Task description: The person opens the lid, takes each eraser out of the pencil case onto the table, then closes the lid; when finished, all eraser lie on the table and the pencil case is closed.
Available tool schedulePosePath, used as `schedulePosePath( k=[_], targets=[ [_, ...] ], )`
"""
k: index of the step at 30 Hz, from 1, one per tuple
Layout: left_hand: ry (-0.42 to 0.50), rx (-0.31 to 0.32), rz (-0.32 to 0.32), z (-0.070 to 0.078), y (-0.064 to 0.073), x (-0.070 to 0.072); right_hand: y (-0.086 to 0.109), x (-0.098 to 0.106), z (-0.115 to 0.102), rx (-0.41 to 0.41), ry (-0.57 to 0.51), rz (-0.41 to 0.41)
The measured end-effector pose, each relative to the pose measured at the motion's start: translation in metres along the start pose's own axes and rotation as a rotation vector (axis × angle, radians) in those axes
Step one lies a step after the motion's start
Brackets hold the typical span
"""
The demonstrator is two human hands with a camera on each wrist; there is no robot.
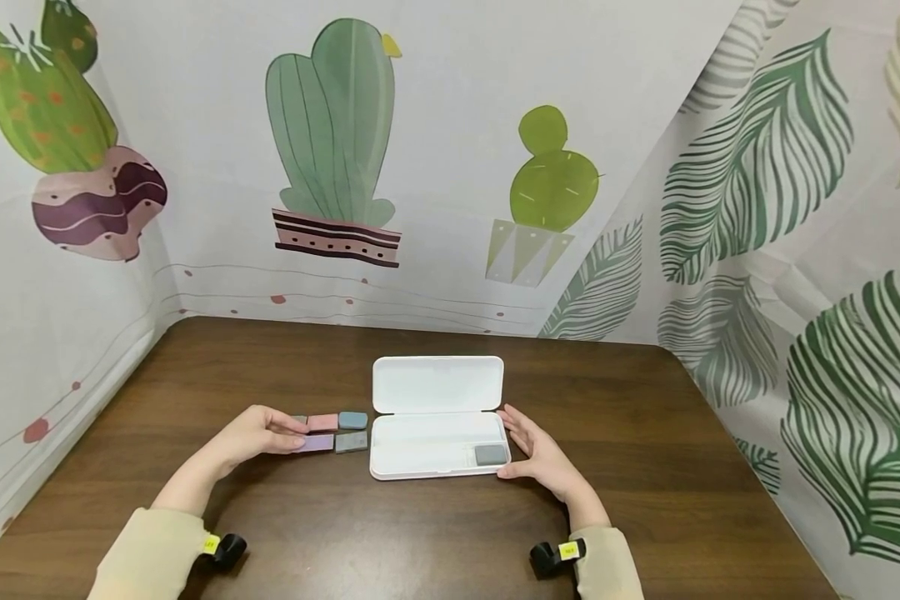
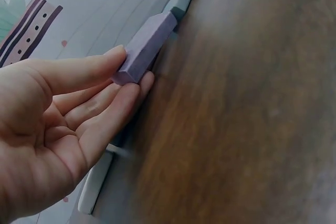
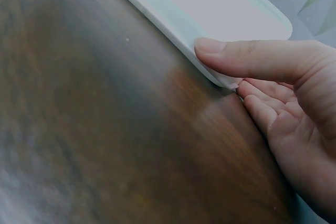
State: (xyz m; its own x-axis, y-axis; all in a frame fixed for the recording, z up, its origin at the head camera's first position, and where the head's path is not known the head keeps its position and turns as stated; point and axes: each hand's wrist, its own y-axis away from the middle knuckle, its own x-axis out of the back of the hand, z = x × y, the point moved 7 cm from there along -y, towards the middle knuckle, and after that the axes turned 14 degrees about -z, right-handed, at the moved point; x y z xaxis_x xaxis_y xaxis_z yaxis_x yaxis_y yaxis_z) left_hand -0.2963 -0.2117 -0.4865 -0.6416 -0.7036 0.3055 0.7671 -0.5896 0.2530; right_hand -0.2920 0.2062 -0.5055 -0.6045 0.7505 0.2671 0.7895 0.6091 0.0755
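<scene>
Between thumb and fingertips my left hand (image 1: 258, 437) pinches a purple eraser (image 2: 146, 48) by its near end. Its far end meets a dark grey eraser (image 1: 351, 442) in line with it. Behind them lie a pink eraser (image 1: 322, 422) and a blue eraser (image 1: 352, 420), with another greyish piece mostly hidden by the fingers. A white pencil case (image 1: 420, 446) lies unfolded to their right, a grey eraser (image 1: 491, 455) in its front right corner. My right hand (image 1: 542, 457) grips the case's right end, thumb (image 3: 210, 45) at the front corner and fingers along the side.
The pencil case's lid (image 1: 438, 384) is folded back, away from me. Everything rests on a brown wooden table (image 1: 390, 542). Behind its far edge hangs a white cloth (image 1: 450, 167) printed with cacti and leaves. Each wrist wears a black strap-on camera (image 1: 228, 552).
</scene>
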Motion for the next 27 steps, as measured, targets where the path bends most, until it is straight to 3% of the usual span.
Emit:
schedulePosePath(
  k=[6, 14, 27],
  targets=[
    [-0.028, 0.001, 0.037, 0.003, -0.001, 0.001, 0.000, 0.000, 0.000, 0.019, -0.012, -0.006],
    [-0.165, 0.072, 0.137, 0.009, -0.001, 0.003, -0.001, -0.001, -0.001, 0.032, -0.014, -0.008],
    [-0.355, 0.132, 0.233, 0.019, -0.001, 0.006, -0.001, -0.001, -0.002, 0.023, -0.012, -0.005]
  ],
)
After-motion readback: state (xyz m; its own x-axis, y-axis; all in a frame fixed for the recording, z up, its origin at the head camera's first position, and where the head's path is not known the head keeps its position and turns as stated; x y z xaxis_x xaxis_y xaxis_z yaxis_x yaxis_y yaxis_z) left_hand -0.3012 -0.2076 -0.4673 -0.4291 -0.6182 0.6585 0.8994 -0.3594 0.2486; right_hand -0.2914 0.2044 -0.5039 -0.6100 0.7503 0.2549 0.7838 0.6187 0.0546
